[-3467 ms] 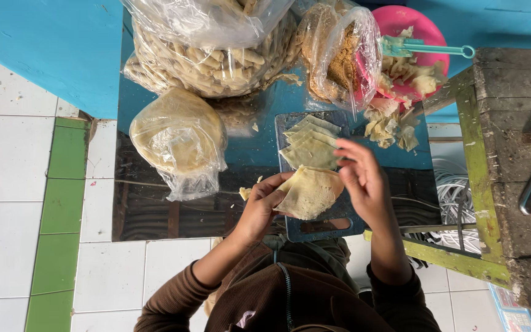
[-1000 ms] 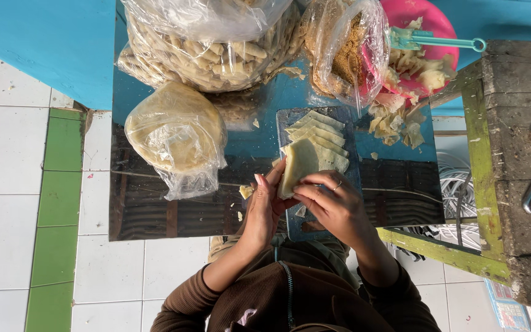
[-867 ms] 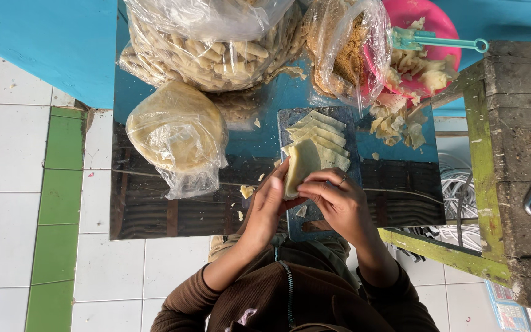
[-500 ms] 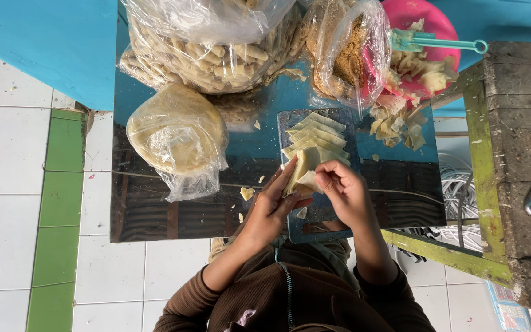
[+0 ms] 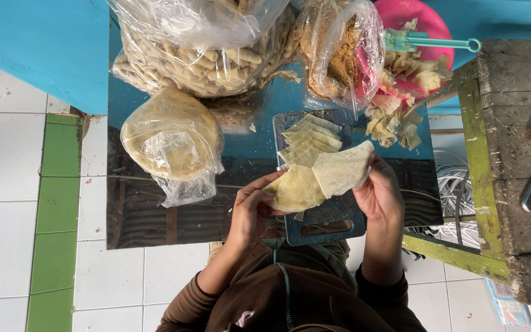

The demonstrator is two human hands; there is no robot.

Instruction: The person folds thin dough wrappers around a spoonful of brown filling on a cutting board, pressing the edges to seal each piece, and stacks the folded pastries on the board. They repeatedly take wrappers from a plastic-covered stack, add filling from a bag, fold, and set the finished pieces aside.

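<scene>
My left hand [image 5: 251, 211] holds a pale yellow piece of thin dough sheet [image 5: 295, 189] by its lower edge. My right hand [image 5: 379, 194] grips a second, whiter piece of thin dough sheet [image 5: 343, 169], which overlaps the first at its left tip. Both are held just above a dark blue cutting board [image 5: 333, 222] on the blue table [image 5: 259, 135]. A fanned row of cut dough pieces [image 5: 307, 140] lies on the far half of the board.
A clear bag of round wrappers [image 5: 170, 140] sits left of the board. A big bag of rolled snacks [image 5: 204, 49] and a smaller bag of brown filling [image 5: 342, 55] stand behind. A pink bowl [image 5: 416, 27] holds scraps and a green tool. A rough wooden bench [image 5: 511, 154] stands right.
Earlier both hands were closed together on one folded sheet over the board. Now they have drawn apart, each with a separate piece, the right one spread out to the right.
</scene>
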